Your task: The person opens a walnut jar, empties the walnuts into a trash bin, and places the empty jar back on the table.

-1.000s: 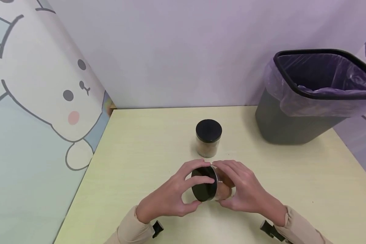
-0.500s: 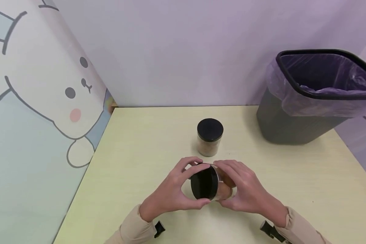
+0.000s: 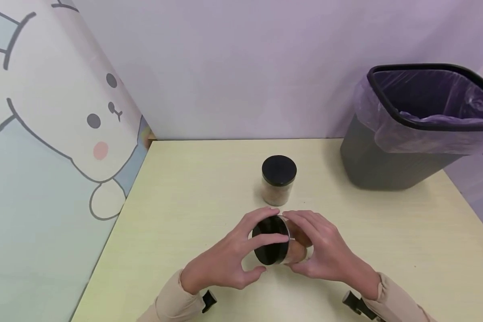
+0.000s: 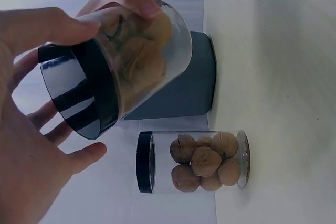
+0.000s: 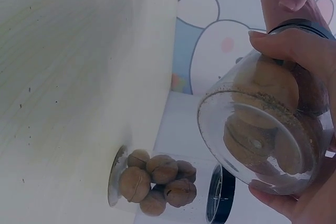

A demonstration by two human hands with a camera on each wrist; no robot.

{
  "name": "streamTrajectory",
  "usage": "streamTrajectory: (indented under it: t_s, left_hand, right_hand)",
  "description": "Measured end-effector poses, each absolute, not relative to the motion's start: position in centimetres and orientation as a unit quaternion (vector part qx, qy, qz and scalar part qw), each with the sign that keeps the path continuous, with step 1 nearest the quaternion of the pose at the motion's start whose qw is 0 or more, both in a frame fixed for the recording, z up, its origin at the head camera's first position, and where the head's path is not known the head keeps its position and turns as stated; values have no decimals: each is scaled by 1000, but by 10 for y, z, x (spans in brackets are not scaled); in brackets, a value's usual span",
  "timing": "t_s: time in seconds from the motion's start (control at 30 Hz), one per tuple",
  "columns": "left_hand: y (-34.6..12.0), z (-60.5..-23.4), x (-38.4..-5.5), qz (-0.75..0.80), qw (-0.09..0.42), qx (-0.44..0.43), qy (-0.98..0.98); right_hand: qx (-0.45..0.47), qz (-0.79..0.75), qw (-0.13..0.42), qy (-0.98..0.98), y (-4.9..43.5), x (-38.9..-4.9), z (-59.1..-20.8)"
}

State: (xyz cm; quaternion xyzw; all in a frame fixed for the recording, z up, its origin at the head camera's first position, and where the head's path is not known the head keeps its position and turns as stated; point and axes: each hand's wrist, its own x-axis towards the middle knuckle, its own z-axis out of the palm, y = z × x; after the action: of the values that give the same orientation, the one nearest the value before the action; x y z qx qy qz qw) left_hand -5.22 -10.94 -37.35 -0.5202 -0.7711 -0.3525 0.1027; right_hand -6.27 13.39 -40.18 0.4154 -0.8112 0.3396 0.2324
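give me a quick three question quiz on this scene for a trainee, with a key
1. True or false: the standing jar has no lid on it.
2. Multiple choice: what is the right hand holding? A) a spoon B) the tilted jar C) a cloth
3. Short answer: what colour is the bag lining the bin?

Key: 1. False; its black lid is on. 2. B. 3. Purple.

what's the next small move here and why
Probably close the left hand until its thumb meets the lid, ready to twist: the lid is on the tilted jar, the thumb stands off its rim, and the right hand grips the jar.
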Motion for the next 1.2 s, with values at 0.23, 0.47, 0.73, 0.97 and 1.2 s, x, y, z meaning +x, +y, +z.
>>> streamTrajectory:
  t_s: [0.23,0.47,0.73,0.97,1.2]
  left_hand:
    - [-109,-374,-55,-363,141,-520,-760]
    - [-108,-378,-53,-399,142,-445,-789]
    - [-107,-380,-51,-388,143,-416,-810]
    - [-113,-370,-52,-354,129,-502,-778]
    - [-111,-367,-51,-339,133,-539,-760]
  right_hand:
    - [416,346,232,-809,134,-63,-402]
    - [416,343,226,-811,134,-62,-401]
    - [415,340,226,-813,134,-61,-402]
    - [414,346,227,-811,134,-61,-403]
    - [417,350,226,-808,134,-62,-404]
